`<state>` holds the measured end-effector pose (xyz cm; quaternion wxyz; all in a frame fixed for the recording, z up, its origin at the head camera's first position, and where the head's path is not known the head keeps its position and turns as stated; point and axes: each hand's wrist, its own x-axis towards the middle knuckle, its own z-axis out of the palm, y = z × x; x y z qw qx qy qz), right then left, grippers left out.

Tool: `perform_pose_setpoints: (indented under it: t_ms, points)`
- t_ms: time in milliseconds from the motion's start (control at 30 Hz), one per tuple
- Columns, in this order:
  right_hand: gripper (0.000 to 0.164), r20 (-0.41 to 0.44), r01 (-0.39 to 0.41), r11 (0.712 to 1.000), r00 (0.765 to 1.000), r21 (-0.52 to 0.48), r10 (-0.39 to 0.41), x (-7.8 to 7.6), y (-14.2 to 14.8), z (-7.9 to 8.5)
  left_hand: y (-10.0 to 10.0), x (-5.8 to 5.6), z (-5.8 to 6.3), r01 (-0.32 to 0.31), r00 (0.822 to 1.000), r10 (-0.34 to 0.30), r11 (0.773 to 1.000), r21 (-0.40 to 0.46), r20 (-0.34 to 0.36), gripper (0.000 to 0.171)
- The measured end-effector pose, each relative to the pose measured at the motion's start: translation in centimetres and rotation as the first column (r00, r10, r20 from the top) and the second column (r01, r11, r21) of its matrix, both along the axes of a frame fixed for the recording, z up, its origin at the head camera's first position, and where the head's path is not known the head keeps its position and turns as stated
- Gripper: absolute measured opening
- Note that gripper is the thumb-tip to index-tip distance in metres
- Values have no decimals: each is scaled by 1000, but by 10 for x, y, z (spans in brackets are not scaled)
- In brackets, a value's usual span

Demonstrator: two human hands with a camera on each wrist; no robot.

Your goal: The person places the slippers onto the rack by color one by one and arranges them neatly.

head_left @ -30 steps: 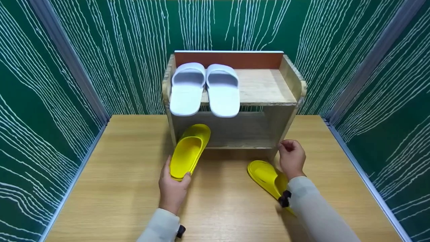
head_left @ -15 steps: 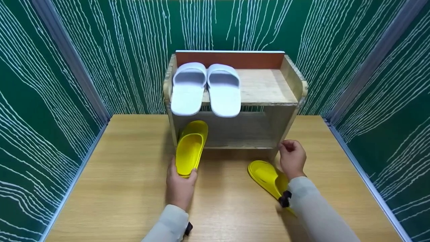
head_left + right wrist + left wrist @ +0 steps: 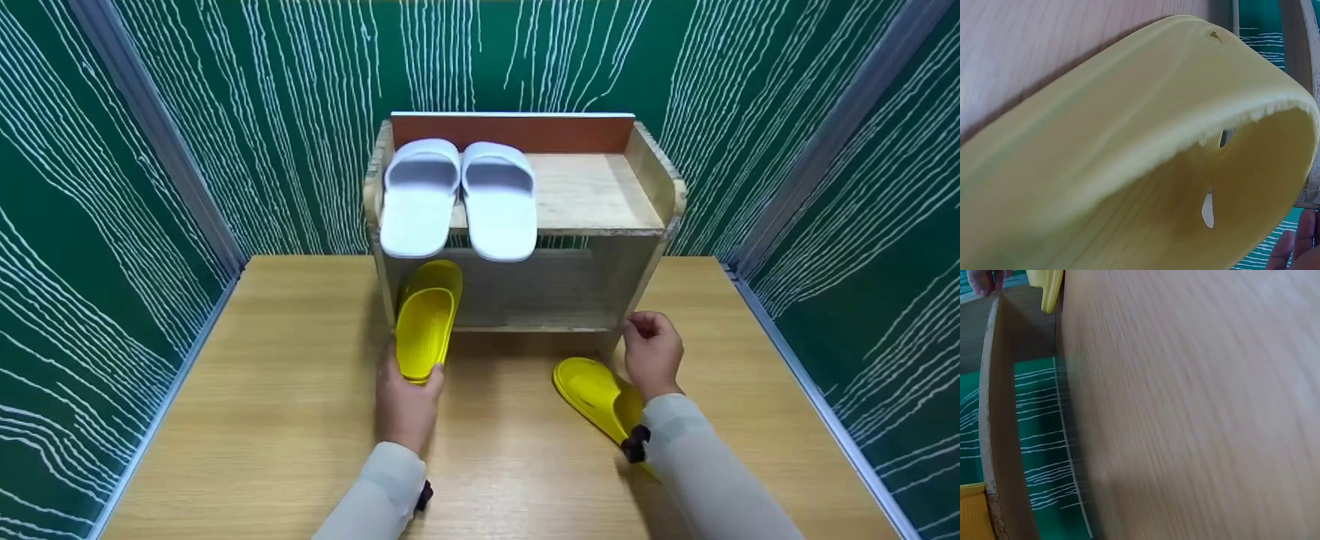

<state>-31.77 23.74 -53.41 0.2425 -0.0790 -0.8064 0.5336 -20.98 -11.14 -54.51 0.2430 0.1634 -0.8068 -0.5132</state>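
Observation:
My left hand [image 3: 409, 409] grips a yellow slipper [image 3: 424, 330] by its heel. The toe reaches into the left side of the lower level of a small wooden shoe rack [image 3: 630, 277]. A bit of this slipper [image 3: 974, 512] shows at the lower left of the left wrist view. My right hand [image 3: 654, 352], fingers curled, holds the front edge of the rack's right side panel. Below it a second yellow slipper [image 3: 589, 390] lies on the table, partly hidden by the right forearm. It fills much of the right wrist view, where my right fingertips [image 3: 1303, 236] appear lower right.
Two white slippers [image 3: 499, 202] stand side by side on the left of the rack's upper shelf [image 3: 592, 195], heels jutting past its front edge. The rack stands on a wooden table [image 3: 300, 375]. Green walls [image 3: 315, 127] with white lines enclose the back and both sides.
My left hand has moved right and forward, straightening the yellow slipper and bringing its toe farther into the rack's lower level. The right hand and the other slippers stay put.

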Motion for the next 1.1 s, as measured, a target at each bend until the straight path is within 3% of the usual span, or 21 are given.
perform_pose_setpoints:
  t_ms: [467, 767, 1100]
  points:
    - [13, 10, -11, 1000, 1000, -26, 11, 1, -1, 1, -1, -10, 2, 9, 1000, -9, 999, -34, 26, 89]
    - [13, 1, -21, 999, 1000, -32, 21, 1, 0, 1, 0, 2, -4, -25, 1000, 25, 1000, -10, -3, 102]
    - [13, -4, -15, 999, 1000, -35, 15, 1, 0, 1, 7, 13, -7, -85, 996, 84, 996, 39, 35, 81]
